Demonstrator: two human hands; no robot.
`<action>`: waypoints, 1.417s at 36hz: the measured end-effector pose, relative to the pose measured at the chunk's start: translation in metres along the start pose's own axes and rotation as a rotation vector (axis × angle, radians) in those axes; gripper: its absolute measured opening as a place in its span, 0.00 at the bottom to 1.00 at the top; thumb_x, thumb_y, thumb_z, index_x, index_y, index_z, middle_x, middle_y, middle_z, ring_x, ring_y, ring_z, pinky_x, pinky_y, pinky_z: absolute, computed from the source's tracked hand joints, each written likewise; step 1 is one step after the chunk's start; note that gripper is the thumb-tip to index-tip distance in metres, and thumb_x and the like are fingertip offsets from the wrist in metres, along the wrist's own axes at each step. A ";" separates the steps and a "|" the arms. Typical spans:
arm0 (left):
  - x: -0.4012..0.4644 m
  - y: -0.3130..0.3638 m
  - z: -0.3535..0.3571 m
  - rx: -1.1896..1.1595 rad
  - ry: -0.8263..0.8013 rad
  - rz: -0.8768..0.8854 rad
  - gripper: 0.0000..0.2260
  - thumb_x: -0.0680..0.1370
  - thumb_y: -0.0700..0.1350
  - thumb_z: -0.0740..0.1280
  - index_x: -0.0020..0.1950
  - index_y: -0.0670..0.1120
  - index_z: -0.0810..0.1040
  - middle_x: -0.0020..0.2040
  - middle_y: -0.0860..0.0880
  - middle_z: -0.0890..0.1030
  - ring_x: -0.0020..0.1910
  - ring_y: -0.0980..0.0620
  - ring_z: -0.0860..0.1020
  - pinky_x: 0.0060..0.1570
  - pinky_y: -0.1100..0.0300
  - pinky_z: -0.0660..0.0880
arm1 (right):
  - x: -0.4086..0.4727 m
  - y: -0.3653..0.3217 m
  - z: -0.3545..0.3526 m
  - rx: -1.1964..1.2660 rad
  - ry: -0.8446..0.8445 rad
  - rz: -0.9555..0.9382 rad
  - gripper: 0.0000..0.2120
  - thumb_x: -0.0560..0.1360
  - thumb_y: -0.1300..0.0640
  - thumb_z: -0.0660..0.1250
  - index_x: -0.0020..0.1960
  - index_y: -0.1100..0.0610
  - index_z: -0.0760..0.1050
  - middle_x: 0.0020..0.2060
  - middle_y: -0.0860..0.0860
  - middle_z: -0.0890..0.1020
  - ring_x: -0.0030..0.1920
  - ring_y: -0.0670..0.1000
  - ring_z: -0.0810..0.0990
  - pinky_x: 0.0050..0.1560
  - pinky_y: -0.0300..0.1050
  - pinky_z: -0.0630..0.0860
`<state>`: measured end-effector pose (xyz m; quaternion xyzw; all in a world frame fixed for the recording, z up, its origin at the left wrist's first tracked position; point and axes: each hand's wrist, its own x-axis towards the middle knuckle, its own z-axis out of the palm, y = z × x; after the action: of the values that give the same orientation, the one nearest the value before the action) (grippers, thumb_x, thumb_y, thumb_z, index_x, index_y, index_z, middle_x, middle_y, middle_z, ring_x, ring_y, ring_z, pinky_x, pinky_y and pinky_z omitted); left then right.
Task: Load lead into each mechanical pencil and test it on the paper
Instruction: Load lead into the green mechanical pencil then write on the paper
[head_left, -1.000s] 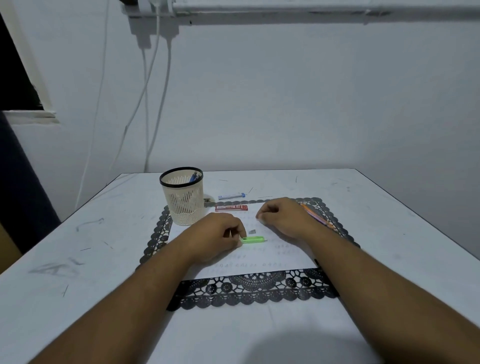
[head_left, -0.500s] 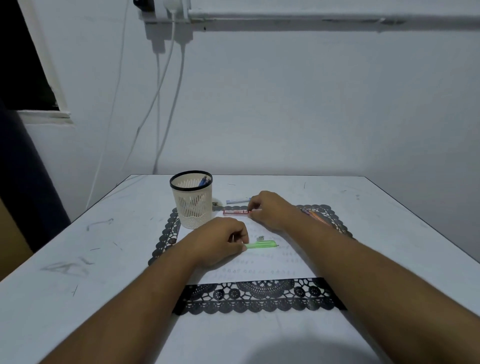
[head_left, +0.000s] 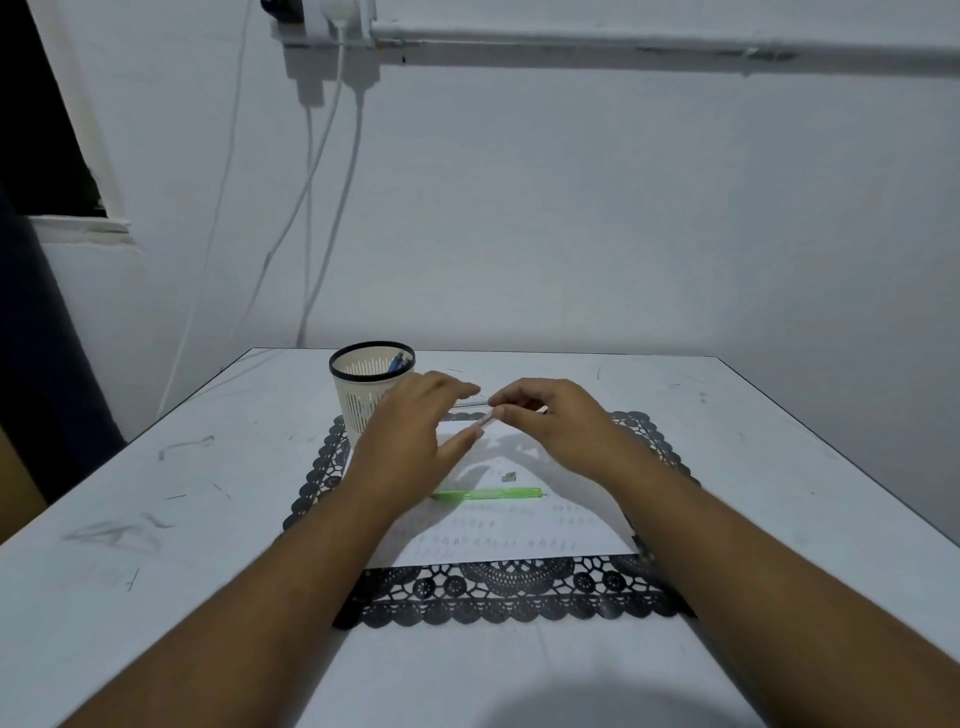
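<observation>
My right hand (head_left: 550, 423) pinches a small lead case (head_left: 484, 420) and holds it just above the far part of the paper (head_left: 519, 543). My left hand (head_left: 413, 434) hovers beside it with straight fingers, and its thumb tip is close to the end of the case. A green mechanical pencil (head_left: 488, 493) lies flat on the paper, pointing right, with nobody holding it. A tiny grey cap piece (head_left: 509, 475) lies just beyond it. A clear pencil (head_left: 470, 403) lies on the table behind my fingers, partly hidden.
A black lace placemat (head_left: 498, 592) lies under the paper on the white table (head_left: 156, 519). A cream mesh pen cup (head_left: 363, 395) with blue pens stands at the mat's far left corner, right behind my left hand. The wall is close behind the table.
My left hand let go of the green pencil and rose toward the right hand. My right hand picked the lead case up from the table's far side and lifted it.
</observation>
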<state>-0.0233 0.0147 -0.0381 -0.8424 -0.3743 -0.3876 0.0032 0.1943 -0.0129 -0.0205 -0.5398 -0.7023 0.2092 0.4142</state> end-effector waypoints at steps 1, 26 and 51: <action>0.000 0.001 0.001 -0.009 0.009 -0.014 0.18 0.79 0.54 0.73 0.67 0.52 0.80 0.61 0.54 0.81 0.61 0.54 0.74 0.61 0.55 0.70 | -0.005 -0.003 0.000 0.032 -0.009 0.000 0.05 0.80 0.52 0.72 0.53 0.50 0.86 0.44 0.44 0.86 0.44 0.42 0.81 0.43 0.33 0.74; -0.007 0.005 0.004 -0.228 -0.217 -0.007 0.08 0.84 0.51 0.65 0.62 0.54 0.78 0.51 0.62 0.79 0.50 0.62 0.77 0.46 0.65 0.75 | -0.026 -0.003 0.007 0.223 0.071 -0.058 0.04 0.80 0.52 0.74 0.53 0.46 0.86 0.47 0.46 0.88 0.50 0.49 0.85 0.58 0.57 0.81; -0.005 0.008 0.007 0.036 -0.108 0.052 0.12 0.85 0.54 0.59 0.65 0.53 0.76 0.52 0.57 0.78 0.46 0.53 0.76 0.46 0.52 0.75 | -0.027 -0.011 0.011 0.403 0.142 0.138 0.06 0.82 0.55 0.70 0.53 0.55 0.86 0.42 0.49 0.87 0.41 0.44 0.82 0.43 0.44 0.77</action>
<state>-0.0158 0.0080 -0.0437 -0.8713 -0.3590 -0.3345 0.0081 0.1809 -0.0402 -0.0279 -0.5061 -0.5768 0.3345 0.5471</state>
